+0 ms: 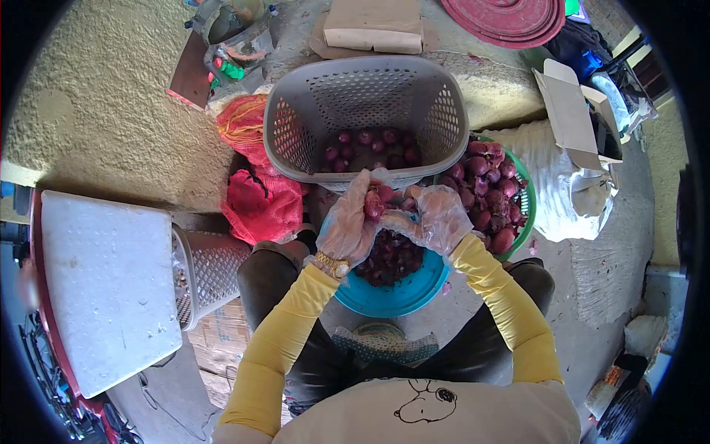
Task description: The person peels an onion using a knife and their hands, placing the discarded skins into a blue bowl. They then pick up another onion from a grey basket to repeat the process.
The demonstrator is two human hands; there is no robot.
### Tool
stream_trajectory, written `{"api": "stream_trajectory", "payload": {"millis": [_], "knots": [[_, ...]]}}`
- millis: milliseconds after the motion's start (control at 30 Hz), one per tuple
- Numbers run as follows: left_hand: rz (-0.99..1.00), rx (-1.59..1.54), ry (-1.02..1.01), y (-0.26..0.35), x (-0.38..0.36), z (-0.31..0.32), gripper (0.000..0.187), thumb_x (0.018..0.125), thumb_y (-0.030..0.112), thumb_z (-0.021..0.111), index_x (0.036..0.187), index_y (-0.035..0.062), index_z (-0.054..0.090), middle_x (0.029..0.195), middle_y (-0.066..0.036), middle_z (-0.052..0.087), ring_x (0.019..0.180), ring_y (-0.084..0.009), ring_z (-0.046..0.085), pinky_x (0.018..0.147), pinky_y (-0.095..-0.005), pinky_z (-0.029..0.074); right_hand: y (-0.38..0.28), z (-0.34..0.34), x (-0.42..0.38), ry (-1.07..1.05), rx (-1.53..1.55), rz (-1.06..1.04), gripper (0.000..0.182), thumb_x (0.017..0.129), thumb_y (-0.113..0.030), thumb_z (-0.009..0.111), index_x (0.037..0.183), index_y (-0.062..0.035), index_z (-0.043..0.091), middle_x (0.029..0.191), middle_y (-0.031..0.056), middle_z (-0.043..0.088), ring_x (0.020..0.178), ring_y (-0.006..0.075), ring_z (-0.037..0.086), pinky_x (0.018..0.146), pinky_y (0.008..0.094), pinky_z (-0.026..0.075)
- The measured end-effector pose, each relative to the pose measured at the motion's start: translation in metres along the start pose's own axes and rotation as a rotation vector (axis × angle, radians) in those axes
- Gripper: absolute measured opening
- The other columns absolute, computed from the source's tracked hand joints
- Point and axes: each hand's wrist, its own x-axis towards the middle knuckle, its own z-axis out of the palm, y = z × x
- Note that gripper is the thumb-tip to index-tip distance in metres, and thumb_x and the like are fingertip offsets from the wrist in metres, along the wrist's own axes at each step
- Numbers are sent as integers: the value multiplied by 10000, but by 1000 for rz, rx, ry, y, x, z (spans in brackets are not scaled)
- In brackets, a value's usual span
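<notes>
My left hand (347,226), in a clear plastic glove, grips a small red shallot (373,206) held above a teal bowl (403,294) of purple peelings. My right hand (436,214), also gloved, pinches at the same shallot from the right. Both arms wear yellow sleeves, and a gold watch sits on the left wrist. Just beyond the hands stands a grey plastic basket (296,126) with peeled shallots in its bottom. To the right, a green basin (526,214) holds several unpeeled red shallots.
A red mesh sack (255,192) lies left of the basket. A white foam box (107,285) and a tipped grey basket (211,270) sit at left. A white sack (569,192) and open cardboard box (573,115) are at right. Red lids (510,18) lie at top.
</notes>
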Motion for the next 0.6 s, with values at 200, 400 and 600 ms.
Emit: {"api": "stream_trajectory", "payload": {"millis": [200,400,600], "knots": [[191,64,-207,-19,7,-30,413,1063,292,579,1343,-8,527,1142,-110,667,1004,-240,674,872,-343,583,-2,1,2,92,90,-56,579,852,-609,739,915,-37,679,628,166,621,628,386,655,599,475,504],[-194,-202,-88,2,5,-12,451,1071,407,537,1207,-17,611,1096,-123,675,959,-219,668,892,-328,565,-1,4,1,34,109,-61,535,903,-566,707,974,-36,719,625,170,619,586,383,626,547,460,490],[-192,-132,-140,8,5,-4,436,1071,391,545,1239,-5,614,1130,-115,681,986,-208,665,894,-335,568,6,2,1,-39,128,-56,451,933,-501,702,1049,-67,736,636,161,627,589,383,627,544,454,491]]}}
